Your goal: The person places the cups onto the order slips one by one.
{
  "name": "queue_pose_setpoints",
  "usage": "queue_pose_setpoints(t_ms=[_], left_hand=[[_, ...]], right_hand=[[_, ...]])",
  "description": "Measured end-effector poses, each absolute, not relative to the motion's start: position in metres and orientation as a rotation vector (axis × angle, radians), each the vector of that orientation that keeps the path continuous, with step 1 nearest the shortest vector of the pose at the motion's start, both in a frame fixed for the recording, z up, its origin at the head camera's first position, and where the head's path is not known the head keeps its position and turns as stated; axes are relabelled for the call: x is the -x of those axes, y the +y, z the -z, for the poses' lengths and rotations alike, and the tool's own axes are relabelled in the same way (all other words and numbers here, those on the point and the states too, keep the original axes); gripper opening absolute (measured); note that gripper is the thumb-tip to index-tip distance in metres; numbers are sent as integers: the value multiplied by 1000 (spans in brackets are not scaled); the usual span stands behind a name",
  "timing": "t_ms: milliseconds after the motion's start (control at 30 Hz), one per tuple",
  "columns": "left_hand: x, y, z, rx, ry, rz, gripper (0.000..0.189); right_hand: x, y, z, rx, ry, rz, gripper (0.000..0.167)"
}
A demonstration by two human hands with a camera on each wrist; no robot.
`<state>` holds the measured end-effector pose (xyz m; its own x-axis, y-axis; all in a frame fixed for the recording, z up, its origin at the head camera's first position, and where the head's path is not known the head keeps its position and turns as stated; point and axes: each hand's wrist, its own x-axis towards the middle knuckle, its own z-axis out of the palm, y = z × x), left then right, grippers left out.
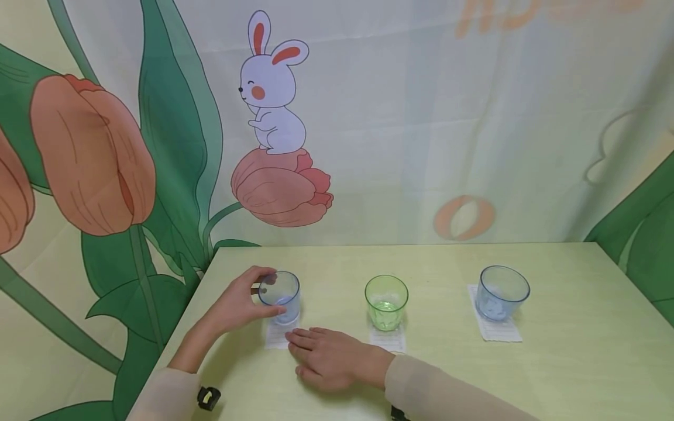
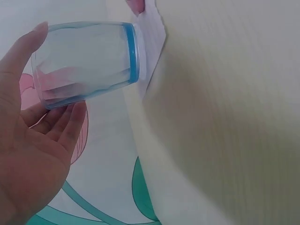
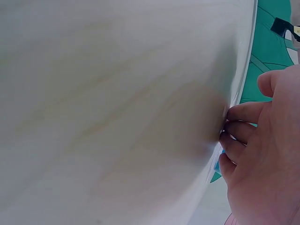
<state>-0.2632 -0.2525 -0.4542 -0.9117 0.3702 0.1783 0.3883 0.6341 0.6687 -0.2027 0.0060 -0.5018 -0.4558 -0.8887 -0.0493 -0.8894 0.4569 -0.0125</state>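
At the left of the table, my left hand [image 1: 239,304] holds a clear blue-tinted glass [image 1: 284,289] between thumb and fingers. In the left wrist view the glass [image 2: 89,61] has a thick blue base, which is at a white paper slip [image 2: 152,40]. My right hand [image 1: 332,356] lies palm down on the table, its fingertips at the edge of that paper slip [image 1: 276,339]. The right wrist view shows this hand [image 3: 267,150] with its fingers extended and nothing in its grasp.
A green glass [image 1: 387,304] stands mid-table on a paper slip [image 1: 388,339]. Another blue glass [image 1: 502,292] stands at the right on its own slip [image 1: 500,333]. Behind the pale yellow table [image 1: 579,362] hangs a printed curtain [image 1: 389,146] with a rabbit and tulips.
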Motion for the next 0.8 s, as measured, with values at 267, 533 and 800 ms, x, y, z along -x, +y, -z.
queue_pose_setpoints(t_ms=[267, 533, 800], left_hand=[[265, -257, 461, 637, -2835, 1180, 85], [264, -261, 461, 608, -2856, 1186, 85], [264, -263, 462, 606, -2868, 1183, 86]], right_hand=[[202, 7, 501, 1599, 2628, 6, 62], [203, 7, 503, 1598, 2624, 22, 63], [203, 7, 503, 1607, 2624, 31, 62]])
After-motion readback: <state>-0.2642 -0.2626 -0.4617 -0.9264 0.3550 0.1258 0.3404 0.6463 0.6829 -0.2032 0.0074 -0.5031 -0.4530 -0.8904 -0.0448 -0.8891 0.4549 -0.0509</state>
